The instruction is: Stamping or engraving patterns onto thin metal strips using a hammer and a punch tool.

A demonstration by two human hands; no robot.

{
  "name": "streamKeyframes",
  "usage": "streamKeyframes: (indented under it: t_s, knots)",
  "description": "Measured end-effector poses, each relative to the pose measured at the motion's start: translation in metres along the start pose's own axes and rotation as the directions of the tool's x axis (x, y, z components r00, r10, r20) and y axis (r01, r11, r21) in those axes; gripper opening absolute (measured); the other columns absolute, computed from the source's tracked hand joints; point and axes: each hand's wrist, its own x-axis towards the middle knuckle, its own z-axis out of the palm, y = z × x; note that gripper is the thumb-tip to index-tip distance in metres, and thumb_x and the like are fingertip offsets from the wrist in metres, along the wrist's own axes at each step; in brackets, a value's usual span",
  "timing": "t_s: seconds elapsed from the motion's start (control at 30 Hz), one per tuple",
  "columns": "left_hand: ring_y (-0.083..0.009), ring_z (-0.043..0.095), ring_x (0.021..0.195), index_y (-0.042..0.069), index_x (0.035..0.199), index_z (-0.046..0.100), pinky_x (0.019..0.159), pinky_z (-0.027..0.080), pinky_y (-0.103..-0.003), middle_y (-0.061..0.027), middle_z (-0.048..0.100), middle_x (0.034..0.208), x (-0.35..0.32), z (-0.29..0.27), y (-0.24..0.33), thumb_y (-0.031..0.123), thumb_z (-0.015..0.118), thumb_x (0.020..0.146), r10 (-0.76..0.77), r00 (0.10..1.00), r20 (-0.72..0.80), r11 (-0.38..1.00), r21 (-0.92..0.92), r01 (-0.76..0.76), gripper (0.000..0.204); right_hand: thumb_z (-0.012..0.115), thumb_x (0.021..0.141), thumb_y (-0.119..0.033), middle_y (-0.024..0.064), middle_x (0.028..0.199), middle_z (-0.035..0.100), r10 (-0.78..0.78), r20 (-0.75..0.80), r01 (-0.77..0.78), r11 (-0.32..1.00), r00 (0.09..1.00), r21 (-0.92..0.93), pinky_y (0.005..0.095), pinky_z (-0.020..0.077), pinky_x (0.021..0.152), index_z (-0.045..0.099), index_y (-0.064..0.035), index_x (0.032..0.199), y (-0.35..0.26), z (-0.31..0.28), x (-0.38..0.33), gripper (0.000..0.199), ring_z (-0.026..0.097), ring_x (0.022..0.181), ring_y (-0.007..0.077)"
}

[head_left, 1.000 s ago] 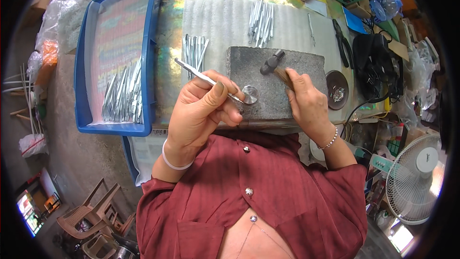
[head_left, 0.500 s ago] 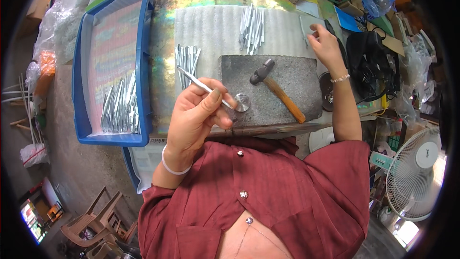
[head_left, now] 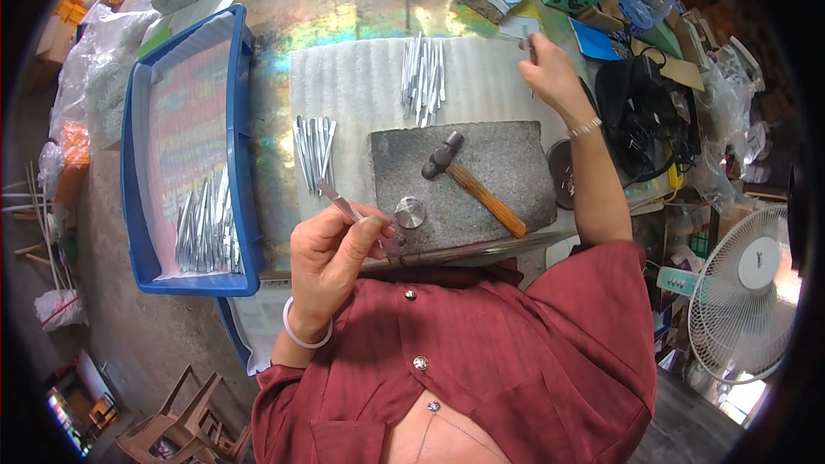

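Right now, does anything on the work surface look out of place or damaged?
Nothing stands out. The hammer lies flat on the stone slab, the metal strips sit in bundles, and the left hand holds one strip.

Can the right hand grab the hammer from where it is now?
Probably yes. The right hand is up past the stone slab, and the hammer lies bare on it with nothing between.

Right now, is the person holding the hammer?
No, the hammer lies alone on the grey stone slab, with neither hand touching it.
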Motion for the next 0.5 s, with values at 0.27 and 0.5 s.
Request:
streamKeyframes:
  t_s: [0.27, 0.5]
  knots:
    - [-0.0058, 0.059, 0.063, -0.005, 0.111, 0.057, 0.057, 0.047, -0.018, -0.0048, 0.064, 0.075, 0.003, 0.003, 0.002, 0.003, 0.054, 0.092, -0.122, 0.986, 0.113, 0.99, -0.057, 0.129, 0.022, 0.045, 0.095, -0.014, 0.0049, 0.076, 0.06, -0.189, 0.395, -0.228, 0.567, 0.899, 0.792, 0.0174, 0.0436, 0.054, 0.056, 0.0022, 0.098, -0.132, -0.051, -0.095, 0.02, 0.055, 0.06, 0.0064]
    - [-0.0092, 0.062, 0.082, -0.003, 0.119, 0.053, 0.072, 0.051, -0.022, -0.0076, 0.066, 0.089, -0.008, 0.011, -0.006, 0.0, 0.053, 0.092, 0.003, 1.0, 0.027, 0.997, -0.072, -0.001, 0.027, 0.049, 0.096, -0.008, 0.0038, 0.077, 0.059, -0.224, 0.473, -0.436, 0.196, 0.852, 0.879, 0.0179, 0.0441, 0.053, 0.053, 0.0021, 0.1, -0.177, -0.038, -0.121, 0.012, 0.058, 0.059, 0.0057]
